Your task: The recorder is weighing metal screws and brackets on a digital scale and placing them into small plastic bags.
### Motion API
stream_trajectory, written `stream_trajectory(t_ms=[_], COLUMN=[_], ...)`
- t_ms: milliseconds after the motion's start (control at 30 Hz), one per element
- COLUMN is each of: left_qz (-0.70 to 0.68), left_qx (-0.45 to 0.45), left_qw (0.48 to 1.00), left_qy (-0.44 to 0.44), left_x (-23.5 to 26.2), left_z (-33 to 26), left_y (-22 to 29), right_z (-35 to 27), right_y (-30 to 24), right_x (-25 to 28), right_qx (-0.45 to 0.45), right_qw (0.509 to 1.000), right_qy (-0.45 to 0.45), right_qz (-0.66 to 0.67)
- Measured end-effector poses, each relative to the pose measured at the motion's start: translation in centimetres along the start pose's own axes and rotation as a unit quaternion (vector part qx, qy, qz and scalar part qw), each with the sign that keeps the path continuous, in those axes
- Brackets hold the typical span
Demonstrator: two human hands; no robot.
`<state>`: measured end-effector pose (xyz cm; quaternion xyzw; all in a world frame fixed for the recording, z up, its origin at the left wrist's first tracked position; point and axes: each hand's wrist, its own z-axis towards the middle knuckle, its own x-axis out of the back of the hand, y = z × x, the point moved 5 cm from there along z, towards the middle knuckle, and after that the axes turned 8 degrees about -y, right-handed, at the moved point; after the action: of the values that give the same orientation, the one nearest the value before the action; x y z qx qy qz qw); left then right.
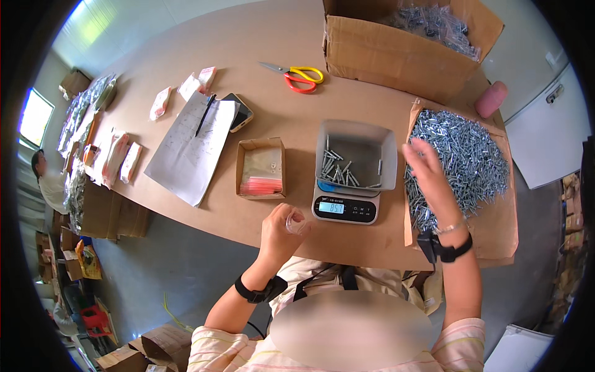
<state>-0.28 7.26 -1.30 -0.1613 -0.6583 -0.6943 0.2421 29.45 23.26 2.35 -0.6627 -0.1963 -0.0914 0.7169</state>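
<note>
My left hand [280, 232] is closed near the table's front edge. It grips a small clear plastic bag [298, 223], whose mouth appears rounded open. My right hand [427, 170] hovers at the left side of a heap of metal screws [462, 164], its fingers stretched out and nothing visible in them. Between the hands stands a digital scale [344, 209] with a lit display. On top of it rests a translucent plastic tray [364, 131] holding several loose screws [339, 168]. A small cardboard box [260, 146] with red-edged plastic bags [261, 186] sits left of the scale.
A large carton [384, 59] with bagged metal parts stands at the back right, beside a pink roll [491, 99]. Scissors [300, 77] lie farther back. Leftward are paper sheets [192, 146], a pen [204, 116], a phone [240, 111] and filled packets [114, 158]. Another person [49, 180] is far left.
</note>
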Motion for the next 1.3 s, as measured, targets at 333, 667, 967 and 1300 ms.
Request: stream_trajectory(t_ms=[333,667,967,1300], left_qz=[-0.008,-0.059,-0.083,-0.085], left_qx=[0.125,0.128,0.126,0.135], left_qw=[0.992,0.99,0.988,0.987], left_qy=[-0.01,0.017,0.039,0.037], left_x=[0.2,-1.3,-2.0,-0.9], left_z=[0.3,1.3,1.5,1.4], left_y=[-0.6,-0.4,-0.4,1.0], right_z=[1.4,-5.3,-7.0,-8.0], right_y=[1.0,-14.1,-17.8,-18.6], right_x=[-5.4,-7.9,-10.3,-10.3], right_qx=[-0.056,0.26,0.334,0.357], right_qw=[0.971,0.944,0.902,0.883], right_qy=[-0.203,-0.108,-0.12,-0.119], right_qz=[0.117,-0.17,-0.245,-0.281])
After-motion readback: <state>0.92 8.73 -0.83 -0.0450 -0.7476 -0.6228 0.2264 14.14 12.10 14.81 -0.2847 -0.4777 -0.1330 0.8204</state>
